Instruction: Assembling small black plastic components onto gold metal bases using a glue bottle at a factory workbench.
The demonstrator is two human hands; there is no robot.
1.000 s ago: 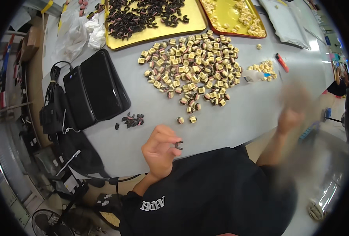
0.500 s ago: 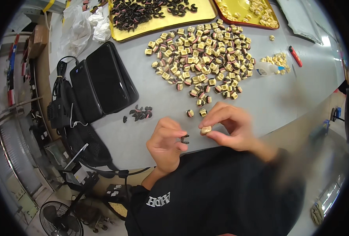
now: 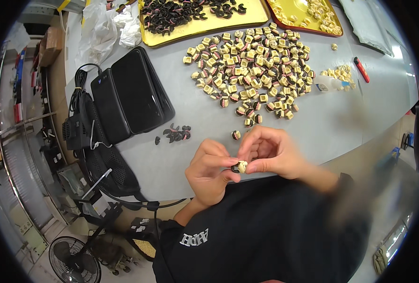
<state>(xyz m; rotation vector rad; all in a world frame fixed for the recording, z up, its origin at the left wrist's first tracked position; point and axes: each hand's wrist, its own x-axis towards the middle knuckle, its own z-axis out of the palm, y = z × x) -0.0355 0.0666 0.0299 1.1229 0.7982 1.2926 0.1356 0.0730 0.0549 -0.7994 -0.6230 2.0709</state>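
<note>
Pinching black piece (image 3: 235, 169): left hand (image 3: 210, 172) | pinching cream piece (image 3: 242, 166): right hand (image 3: 276, 153) | black shirt (image 3: 266, 226): white lettering (image 3: 194, 238)

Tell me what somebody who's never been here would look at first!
Probably the big pile of little cream-and-black pieces in the middle of the grey table. Behind it, at the top of the picture, a shiny gold tray holds a heap of dark curved bits. Near the table's close edge, the left hand pinches a black piece against a cream piece in the right hand.
</note>
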